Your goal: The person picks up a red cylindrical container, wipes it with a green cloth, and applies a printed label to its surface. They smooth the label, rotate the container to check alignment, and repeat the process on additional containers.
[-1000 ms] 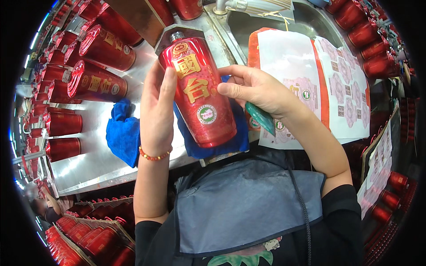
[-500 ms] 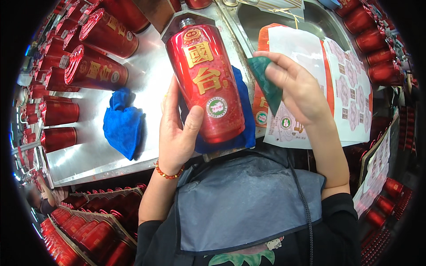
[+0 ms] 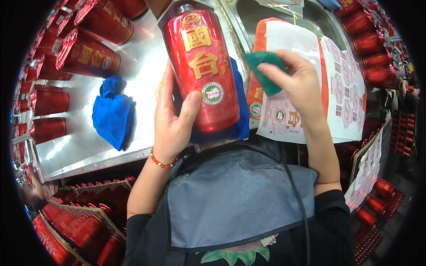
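Note:
A glossy red bottle point(image 3: 228, 111) with gold characters, a round white-and-green emblem and a bare threaded neck leans back in front of me. My left hand point(image 3: 174, 119) grips its left side, thumb across the front near the emblem. Beneath the bottle lies a blue cloth point(image 3: 242, 111). To its right, in the air, my right hand point(image 3: 304, 84) pinches a green scouring pad point(image 3: 266, 68), bent and pointed at its ends. This pad is apart from the bottle, above the printed sheets.
A second blue cloth point(image 3: 113, 117) lies bunched on the metal worktop point(image 3: 84, 142). Red bottles point(image 3: 91, 53) stand along the left. Printed transfer sheets point(image 3: 341, 95) and a white sheet point(image 3: 293, 42) overlap at the metal sink point(image 3: 319, 20). Racks of red bottles point(image 3: 88, 226) flank me below.
The green pad has turned and shows more of its broad face in my right hand. The whole view has shifted slightly; my left hand keeps its hold on the bottle.

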Demonstrator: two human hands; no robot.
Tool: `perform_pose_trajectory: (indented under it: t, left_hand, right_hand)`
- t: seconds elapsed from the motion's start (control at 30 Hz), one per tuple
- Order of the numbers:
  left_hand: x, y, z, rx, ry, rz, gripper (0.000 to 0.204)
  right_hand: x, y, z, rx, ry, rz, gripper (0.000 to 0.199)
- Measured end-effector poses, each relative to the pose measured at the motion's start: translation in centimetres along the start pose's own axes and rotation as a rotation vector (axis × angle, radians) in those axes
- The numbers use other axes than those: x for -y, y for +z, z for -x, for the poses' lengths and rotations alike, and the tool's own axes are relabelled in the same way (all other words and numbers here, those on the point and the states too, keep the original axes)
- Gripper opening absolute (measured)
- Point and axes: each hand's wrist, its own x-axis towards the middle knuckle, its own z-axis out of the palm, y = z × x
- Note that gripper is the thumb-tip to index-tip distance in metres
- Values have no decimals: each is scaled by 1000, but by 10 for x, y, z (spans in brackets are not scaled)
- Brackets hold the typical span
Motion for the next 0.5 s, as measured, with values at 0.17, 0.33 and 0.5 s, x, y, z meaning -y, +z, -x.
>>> perform_pose_trajectory:
  t: [0.17, 0.33, 0.5]
  left_hand:
    - [6, -2, -2, 14, 24, -7, 77]
    - [8, -14, -7, 233, 178, -74, 138]
    - [-1, -10, -12, 152, 418, -483, 141]
  right_hand:
    - [0, 6, 5, 60, -8, 15, 22]
    - [31, 5, 12, 206, -332, 261, 27]
    - [32, 5, 5, 6, -656, 671, 31]
